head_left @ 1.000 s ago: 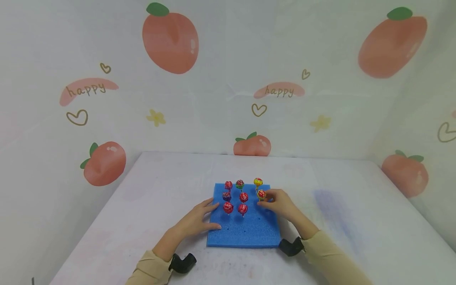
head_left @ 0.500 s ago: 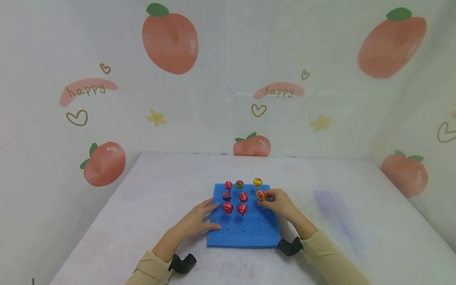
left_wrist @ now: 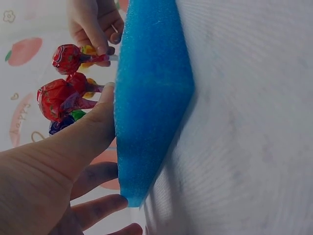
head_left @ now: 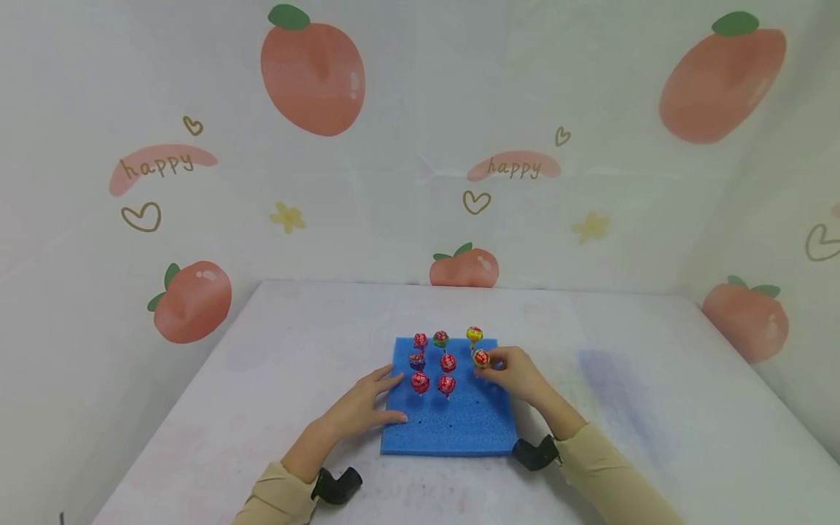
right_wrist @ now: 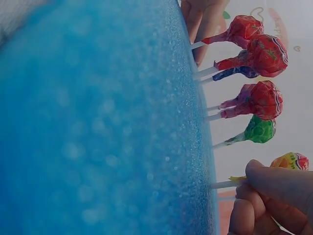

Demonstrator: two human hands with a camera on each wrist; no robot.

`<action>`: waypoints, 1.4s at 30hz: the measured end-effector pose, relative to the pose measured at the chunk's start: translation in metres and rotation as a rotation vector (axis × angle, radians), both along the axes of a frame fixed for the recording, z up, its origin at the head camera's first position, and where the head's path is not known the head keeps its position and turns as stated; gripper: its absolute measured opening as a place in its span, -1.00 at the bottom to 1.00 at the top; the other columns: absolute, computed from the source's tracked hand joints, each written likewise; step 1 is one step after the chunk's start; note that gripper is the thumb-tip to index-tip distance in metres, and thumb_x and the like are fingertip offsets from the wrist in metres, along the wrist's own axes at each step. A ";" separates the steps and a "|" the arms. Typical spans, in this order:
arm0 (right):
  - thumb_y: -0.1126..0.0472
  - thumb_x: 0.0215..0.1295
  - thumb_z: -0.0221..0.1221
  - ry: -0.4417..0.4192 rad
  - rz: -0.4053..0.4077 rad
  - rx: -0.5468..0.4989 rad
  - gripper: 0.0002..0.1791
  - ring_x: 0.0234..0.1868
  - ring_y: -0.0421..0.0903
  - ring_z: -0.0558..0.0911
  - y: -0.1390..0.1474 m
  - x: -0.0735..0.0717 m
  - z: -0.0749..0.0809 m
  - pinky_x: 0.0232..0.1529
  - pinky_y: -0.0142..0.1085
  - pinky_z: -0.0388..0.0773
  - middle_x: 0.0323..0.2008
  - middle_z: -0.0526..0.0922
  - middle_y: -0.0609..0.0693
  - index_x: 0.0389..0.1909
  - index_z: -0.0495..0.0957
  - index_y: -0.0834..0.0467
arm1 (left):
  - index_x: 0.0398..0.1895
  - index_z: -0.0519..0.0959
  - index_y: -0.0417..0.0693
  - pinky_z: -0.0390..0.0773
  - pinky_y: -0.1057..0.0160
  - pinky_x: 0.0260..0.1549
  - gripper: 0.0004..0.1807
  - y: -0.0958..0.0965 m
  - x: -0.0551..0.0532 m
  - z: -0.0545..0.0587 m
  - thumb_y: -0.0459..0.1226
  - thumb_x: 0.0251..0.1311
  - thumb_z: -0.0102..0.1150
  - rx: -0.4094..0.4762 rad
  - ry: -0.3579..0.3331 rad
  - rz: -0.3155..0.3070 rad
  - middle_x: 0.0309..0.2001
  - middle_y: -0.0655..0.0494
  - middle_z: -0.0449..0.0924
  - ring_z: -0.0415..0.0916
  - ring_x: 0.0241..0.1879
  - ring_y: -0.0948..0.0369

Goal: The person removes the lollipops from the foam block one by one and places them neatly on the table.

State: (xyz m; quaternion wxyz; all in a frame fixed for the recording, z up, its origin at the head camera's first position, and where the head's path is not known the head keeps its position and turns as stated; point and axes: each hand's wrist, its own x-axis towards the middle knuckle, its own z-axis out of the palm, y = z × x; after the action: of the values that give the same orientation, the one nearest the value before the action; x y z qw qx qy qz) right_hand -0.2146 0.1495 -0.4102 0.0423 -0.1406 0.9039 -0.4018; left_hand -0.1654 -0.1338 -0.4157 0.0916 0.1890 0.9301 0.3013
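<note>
A blue foam board [head_left: 453,439] lies flat on the table, with several wrapped lollipops standing in it by their sticks. My right hand [head_left: 514,374] pinches a yellow-and-red lollipop [head_left: 482,358] at the board's right side. In the right wrist view, thumb and fingertips grip that lollipop [right_wrist: 291,160] just under its head, and its white stick reaches the foam. My left hand [head_left: 357,407] rests at the board's left edge with fingers spread. The left wrist view has its thumb on the top face of the foam [left_wrist: 156,98] and the other fingers along the side.
Behind the held lollipop stands a yellow one [head_left: 475,334]. A green lollipop [head_left: 441,338], a purple one [head_left: 417,361] and several red ones, such as the front-left one [head_left: 420,382], fill the board's left and middle. Small holes dot its front part. A patterned curtain [head_left: 394,182] hangs behind the white table [head_left: 315,328].
</note>
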 end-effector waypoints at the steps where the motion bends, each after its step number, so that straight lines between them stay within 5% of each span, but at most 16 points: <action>1: 0.25 0.14 0.27 0.003 0.000 0.001 -0.87 -0.43 -0.17 0.52 0.000 0.000 0.000 -0.44 -0.40 0.54 -0.39 0.66 0.08 -0.37 0.62 0.26 | 0.31 0.31 -0.18 0.22 -0.23 0.25 -0.18 0.000 0.000 0.001 -0.04 -0.02 0.35 -0.001 0.003 -0.002 0.38 -0.25 0.15 0.11 0.36 -0.23; 18: 0.20 0.16 0.25 0.024 -0.041 -0.020 -0.81 -0.39 -0.13 0.50 0.006 -0.002 0.014 -0.45 -0.39 0.49 -0.34 0.66 0.12 -0.28 0.63 0.26 | 0.31 0.30 -0.21 0.21 -0.24 0.26 -0.19 0.000 -0.002 0.000 -0.05 0.00 0.34 0.001 0.008 -0.013 0.38 -0.27 0.14 0.10 0.36 -0.24; 42: 0.18 0.17 0.25 0.034 -0.069 -0.027 -0.77 -0.36 -0.10 0.60 0.027 0.005 0.013 -0.40 -0.36 0.56 -0.32 0.69 0.16 -0.29 0.63 0.30 | 0.31 0.31 -0.17 0.21 -0.24 0.26 -0.18 -0.001 -0.003 -0.003 -0.02 0.00 0.33 0.002 0.002 -0.007 0.39 -0.24 0.14 0.09 0.37 -0.23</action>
State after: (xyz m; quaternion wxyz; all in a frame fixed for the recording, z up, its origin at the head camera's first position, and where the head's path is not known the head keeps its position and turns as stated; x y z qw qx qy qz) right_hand -0.2096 0.1760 -0.3976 0.0113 -0.1164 0.9033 -0.4127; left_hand -0.1682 -0.1344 -0.4190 0.0917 0.1928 0.9291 0.3018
